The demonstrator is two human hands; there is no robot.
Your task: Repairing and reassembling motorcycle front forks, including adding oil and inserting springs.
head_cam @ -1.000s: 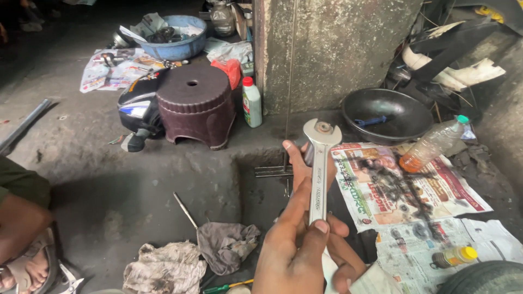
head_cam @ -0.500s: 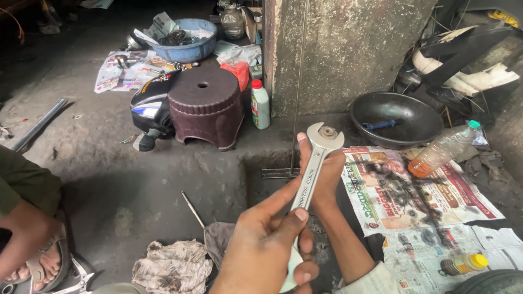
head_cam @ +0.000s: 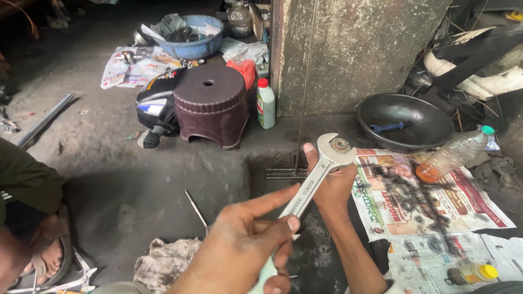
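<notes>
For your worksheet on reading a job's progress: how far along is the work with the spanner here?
Done: the spanner is already seated on a small nut-like part. In hand: the left hand grips the spanner's handle while the right hand holds that part at its head. Left: whether the part is tight or loose cannot be told; black grime lies on the newspaper.

Stool (head_cam: 211,103) left of bottle (head_cam: 265,103), pan (head_cam: 404,122) right, newspaper (head_cam: 419,196) before pan, rag (head_cam: 163,264) nearest.

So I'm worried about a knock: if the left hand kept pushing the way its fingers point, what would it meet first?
Probably the right hand, which holds the part at the wrench head. The left hand points along that handle; depth is unclear.
</notes>
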